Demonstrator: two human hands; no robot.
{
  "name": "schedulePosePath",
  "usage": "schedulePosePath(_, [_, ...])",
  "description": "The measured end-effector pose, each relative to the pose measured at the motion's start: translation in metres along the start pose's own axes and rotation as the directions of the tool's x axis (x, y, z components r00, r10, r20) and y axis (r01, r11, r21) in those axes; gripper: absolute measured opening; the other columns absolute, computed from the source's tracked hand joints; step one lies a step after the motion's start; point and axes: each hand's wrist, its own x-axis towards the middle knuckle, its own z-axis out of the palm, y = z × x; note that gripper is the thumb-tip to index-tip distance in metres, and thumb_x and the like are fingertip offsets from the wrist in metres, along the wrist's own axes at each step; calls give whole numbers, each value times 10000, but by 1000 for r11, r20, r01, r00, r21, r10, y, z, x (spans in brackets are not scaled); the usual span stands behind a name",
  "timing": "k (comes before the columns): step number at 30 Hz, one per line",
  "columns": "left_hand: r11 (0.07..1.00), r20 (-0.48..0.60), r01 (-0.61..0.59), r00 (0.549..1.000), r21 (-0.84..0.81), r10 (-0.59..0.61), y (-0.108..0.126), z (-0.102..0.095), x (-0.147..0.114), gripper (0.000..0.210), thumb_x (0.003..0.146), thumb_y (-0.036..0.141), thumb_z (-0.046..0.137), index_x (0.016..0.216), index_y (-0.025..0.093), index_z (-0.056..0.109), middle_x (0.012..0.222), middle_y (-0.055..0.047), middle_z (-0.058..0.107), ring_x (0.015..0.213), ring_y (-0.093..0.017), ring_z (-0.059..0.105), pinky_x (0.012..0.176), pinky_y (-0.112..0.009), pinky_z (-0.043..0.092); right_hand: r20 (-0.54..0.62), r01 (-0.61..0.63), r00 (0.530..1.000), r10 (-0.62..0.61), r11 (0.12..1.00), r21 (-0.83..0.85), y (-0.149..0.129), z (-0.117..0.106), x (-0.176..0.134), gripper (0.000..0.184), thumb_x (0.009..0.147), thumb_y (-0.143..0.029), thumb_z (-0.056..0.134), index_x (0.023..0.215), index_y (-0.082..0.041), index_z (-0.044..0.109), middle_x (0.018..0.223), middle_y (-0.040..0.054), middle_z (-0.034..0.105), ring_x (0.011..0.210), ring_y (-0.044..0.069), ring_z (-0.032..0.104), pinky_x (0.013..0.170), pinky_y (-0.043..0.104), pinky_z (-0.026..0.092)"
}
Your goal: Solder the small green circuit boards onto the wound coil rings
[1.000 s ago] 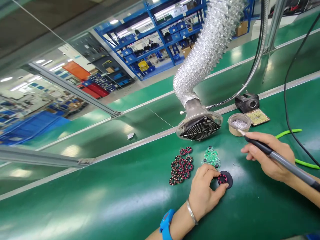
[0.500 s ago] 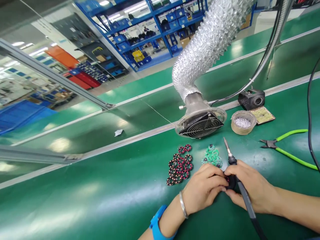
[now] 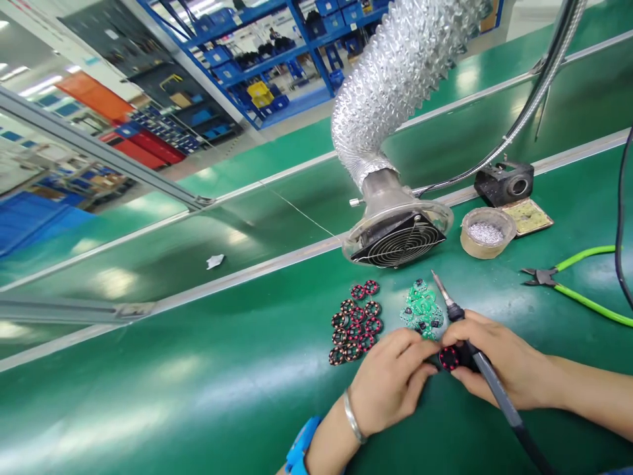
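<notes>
I can read no writing anywhere. Well beyond my right hand (image 3: 499, 366), up and to its left, pale tags (image 3: 237, 20) on the shelf (image 3: 316, 63) and 1 white patch (image 3: 111, 33) on the dark board (image 3: 89, 26) are too small to read.

Blue shelving (image 3: 316, 64) (cropped above), yellow bins (image 3: 260, 94), orange panel (image 3: 93, 97), white scrap (image 3: 215, 262)

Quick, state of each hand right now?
Left hand: fingers part-curled beside the pink-and-black ring; grip cannot be told.
Right hand: closed, holding the soldering iron.
</notes>
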Motion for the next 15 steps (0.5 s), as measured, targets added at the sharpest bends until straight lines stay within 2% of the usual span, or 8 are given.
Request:
schedulePosePath(2, [999, 38, -45, 998, -14, 46, 1, 6, 4, 191, 907, 209, 573, 1091, 189, 620, 896, -58, 665, 779, -162, 617, 698, -262, 522, -1, -2, 1000, 2, 1000, -8, 0, 0, 0, 346, 746, -54, 491, 1052, -209, 450, 850, 17, 587, 741, 167, 522, 674, 280, 452])
schedulePosePath(4, [996, 40, -82, 996, -30, 83, 1, 8, 8, 123, 928, 192, 542, 990, 207, 647, 879, -38, 674, 784, -147, 619, 711, -249, 510, 4, -5, 1000, 5, 1000, -13, 0, 0, 0, 348, 742, -53, 490, 1052, -209, 453, 832, 13, 578, 731, 165, 518, 666, 278, 451])
schedulePosePath(7, [993, 50, -118, 992, 1, 118, 0, 2, 8, 221, 938, 115, 463, 857, 217, 641, 838, -18, 685, 763, -132, 620, 709, -244, 492, 4, -9, 1000, 9, 1000, -23, 0, 0, -1, 330, 761, -61, 497, 1053, -209, 458, 818, 12, 572, 722, 165, 521, 643, 273, 449])
schedulePosePath(9, [992, 4, -122, 993, 28, 122, -1, -7, 5, 237, 927, 91, 448, 842, 220, 628, 813, -14, 682, 748, -129, 624, 703, -245, 490, 2, -14, 1000, 14, 1000, -27, 0, 0, -1, 321, 779, -67, 504, 1063, -209, 459, 821, 15, 586, 724, 168, 532, 638, 274, 456])
schedulePosePath(12, [997, -163, -69, 984, 42, 75, -1, -20, 0, 181, 908, 91, 491, 838, 213, 606, 770, -12, 659, 719, -123, 620, 672, -227, 496, -44, 15, 999, -18, 998, -61, 0, 3, -4, 335, 789, -88, 541, 1089, -215, 461, 861, 35, 626, 767, 189, 567, 659, 296, 482])
schedulePosePath(13, [998, -187, -40, 981, 50, 49, -1, -24, -1, 156, 900, 98, 512, 837, 209, 602, 759, -13, 651, 706, -125, 615, 658, -227, 497, -67, 43, 997, -49, 996, -84, 0, 5, -6, 336, 791, -91, 552, 1090, -220, 466, 880, 41, 639, 779, 194, 579, 675, 308, 490])
schedulePosePath(15, [995, -146, 29, 989, 91, -15, 0, -25, -2, 109, 884, 122, 544, 839, 203, 601, 756, -17, 645, 697, -140, 608, 642, -244, 501, -95, 104, 988, -118, 985, -141, 0, 10, -9, 316, 808, -82, 551, 1078, -233, 485, 893, 38, 657, 769, 185, 595, 708, 325, 501])
